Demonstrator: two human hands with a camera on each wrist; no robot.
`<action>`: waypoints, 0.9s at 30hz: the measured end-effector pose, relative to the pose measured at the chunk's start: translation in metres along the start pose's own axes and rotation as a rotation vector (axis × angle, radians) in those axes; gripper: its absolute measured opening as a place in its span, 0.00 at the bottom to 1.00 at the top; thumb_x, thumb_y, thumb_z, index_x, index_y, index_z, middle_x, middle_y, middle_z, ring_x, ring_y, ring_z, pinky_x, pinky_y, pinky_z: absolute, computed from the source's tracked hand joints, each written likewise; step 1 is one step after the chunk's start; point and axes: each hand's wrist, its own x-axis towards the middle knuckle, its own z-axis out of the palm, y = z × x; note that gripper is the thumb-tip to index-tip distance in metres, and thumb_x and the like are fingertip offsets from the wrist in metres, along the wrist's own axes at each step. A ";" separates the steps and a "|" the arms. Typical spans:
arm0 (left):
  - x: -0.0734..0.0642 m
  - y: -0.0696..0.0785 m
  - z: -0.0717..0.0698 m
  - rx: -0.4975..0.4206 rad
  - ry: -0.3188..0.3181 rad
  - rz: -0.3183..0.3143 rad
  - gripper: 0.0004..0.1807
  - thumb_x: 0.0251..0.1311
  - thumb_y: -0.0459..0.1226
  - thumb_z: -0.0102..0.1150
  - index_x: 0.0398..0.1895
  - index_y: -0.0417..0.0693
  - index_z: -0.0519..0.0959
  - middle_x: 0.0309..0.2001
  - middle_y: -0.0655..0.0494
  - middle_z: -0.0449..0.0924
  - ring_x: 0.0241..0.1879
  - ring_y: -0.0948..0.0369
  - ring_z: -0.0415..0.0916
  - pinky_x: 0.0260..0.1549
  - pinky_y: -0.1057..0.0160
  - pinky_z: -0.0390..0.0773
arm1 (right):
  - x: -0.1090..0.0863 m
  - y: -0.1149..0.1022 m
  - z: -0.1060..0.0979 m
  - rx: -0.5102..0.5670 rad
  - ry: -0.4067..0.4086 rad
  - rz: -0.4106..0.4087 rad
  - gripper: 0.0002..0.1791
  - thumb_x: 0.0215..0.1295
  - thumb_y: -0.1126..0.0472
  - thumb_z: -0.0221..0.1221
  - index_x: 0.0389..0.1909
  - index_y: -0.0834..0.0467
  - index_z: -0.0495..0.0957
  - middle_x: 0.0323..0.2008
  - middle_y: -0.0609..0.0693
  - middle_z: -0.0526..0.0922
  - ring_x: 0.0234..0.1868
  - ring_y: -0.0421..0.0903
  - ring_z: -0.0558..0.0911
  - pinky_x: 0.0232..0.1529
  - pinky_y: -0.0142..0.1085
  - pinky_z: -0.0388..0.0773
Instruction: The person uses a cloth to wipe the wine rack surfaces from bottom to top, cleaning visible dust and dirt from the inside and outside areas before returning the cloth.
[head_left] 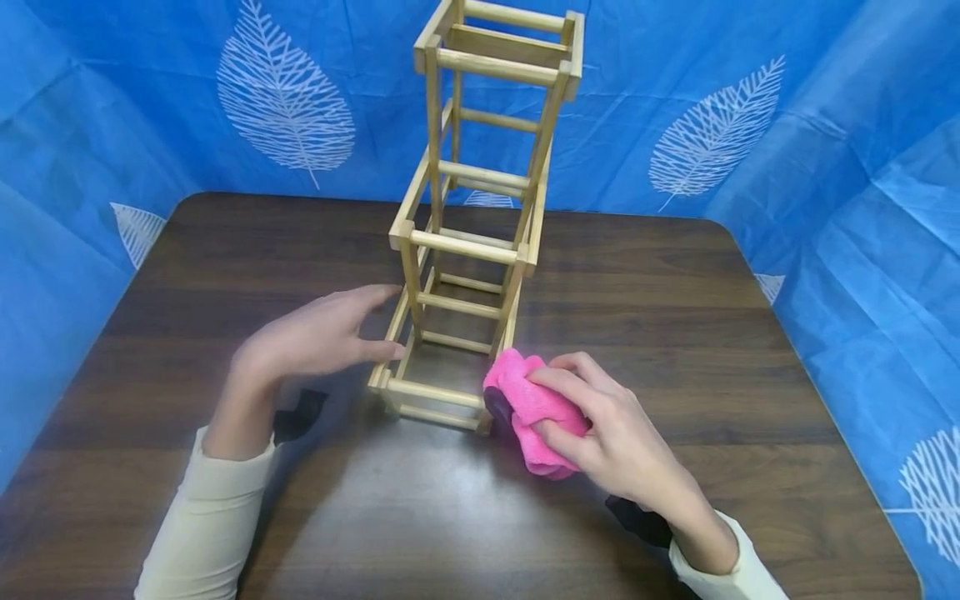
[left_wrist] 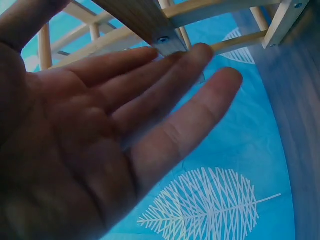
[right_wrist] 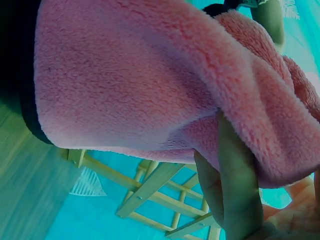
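Note:
A tiered wooden rack (head_left: 468, 244) of pale slats and rods stands upright on the dark table. My right hand (head_left: 611, 421) pinches a bunched pink cloth (head_left: 536, 408) with a dark edge, close to the rack's lower front right corner. In the right wrist view the fluffy cloth (right_wrist: 125, 80) fills much of the picture, and fingers (right_wrist: 237, 175) press into its folds. Beside the rack's lower left side is my left hand (head_left: 315, 333), its fingers fairly straight and holding nothing. The left wrist view shows that palm (left_wrist: 75, 135) near a wooden slat (left_wrist: 140, 25); whether they touch, I cannot tell.
The brown wood-grain table (head_left: 300, 517) spreads around the rack, with rounded far corners. Behind it and along both sides hangs a blue cloth (head_left: 600, 150) with white leaf prints. Dark straps (head_left: 300, 414) show at both wrists.

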 end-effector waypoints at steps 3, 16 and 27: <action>-0.001 0.001 0.000 0.024 -0.016 -0.010 0.46 0.62 0.52 0.64 0.75 0.35 0.57 0.73 0.39 0.58 0.72 0.43 0.55 0.67 0.42 0.57 | 0.001 0.002 -0.002 0.039 0.025 0.016 0.27 0.51 0.70 0.69 0.54 0.52 0.80 0.48 0.47 0.77 0.38 0.42 0.78 0.28 0.33 0.79; 0.006 -0.012 0.002 -0.058 -0.005 0.119 0.37 0.69 0.41 0.56 0.75 0.34 0.55 0.74 0.40 0.56 0.72 0.45 0.53 0.69 0.44 0.55 | 0.003 0.012 -0.002 0.119 0.114 0.089 0.28 0.49 0.76 0.69 0.54 0.57 0.80 0.48 0.47 0.78 0.41 0.44 0.77 0.26 0.35 0.82; 0.025 -0.030 0.007 -0.300 0.060 0.188 0.32 0.68 0.32 0.54 0.73 0.35 0.60 0.66 0.39 0.68 0.51 0.50 0.78 0.54 0.48 0.75 | 0.002 0.018 -0.005 0.096 0.200 0.121 0.28 0.48 0.77 0.70 0.53 0.56 0.80 0.48 0.49 0.79 0.44 0.42 0.76 0.26 0.30 0.81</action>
